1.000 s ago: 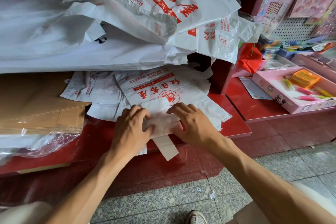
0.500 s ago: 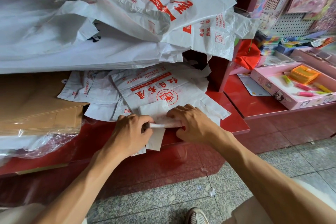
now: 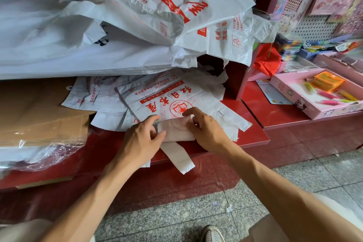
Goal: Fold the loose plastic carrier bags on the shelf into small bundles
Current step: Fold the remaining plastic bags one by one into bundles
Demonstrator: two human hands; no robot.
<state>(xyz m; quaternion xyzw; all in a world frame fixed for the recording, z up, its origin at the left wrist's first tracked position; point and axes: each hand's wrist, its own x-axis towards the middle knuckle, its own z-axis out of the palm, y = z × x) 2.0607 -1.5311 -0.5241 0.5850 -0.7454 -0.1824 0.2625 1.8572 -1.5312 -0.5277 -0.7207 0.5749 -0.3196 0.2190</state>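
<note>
On the red shelf point(image 3: 253, 139) a white plastic carrier bag point(image 3: 176, 131) printed with red characters lies partly folded near the front edge. The left hand point(image 3: 140, 143) pinches the left end of the folded band between thumb and curled fingers, and the right hand point(image 3: 204, 127) holds its right end, fingertips bent down onto the fold over the round red logo. One of the bag's handle strips point(image 3: 180, 159) hangs down over the shelf's front edge below the hands. The rest of the bag spreads out flat behind the fold, lying on top of more loose white bags point(image 3: 102, 96). A large heap of similar bags point(image 3: 157, 15) covers the shelf above. To the left sit flat brown cardboard sheets point(image 3: 39, 116) in what looks like clear wrapping. To the right, on a lower red ledge, a pink tray point(image 3: 314, 94) holds an orange packet and coloured pens.
</note>
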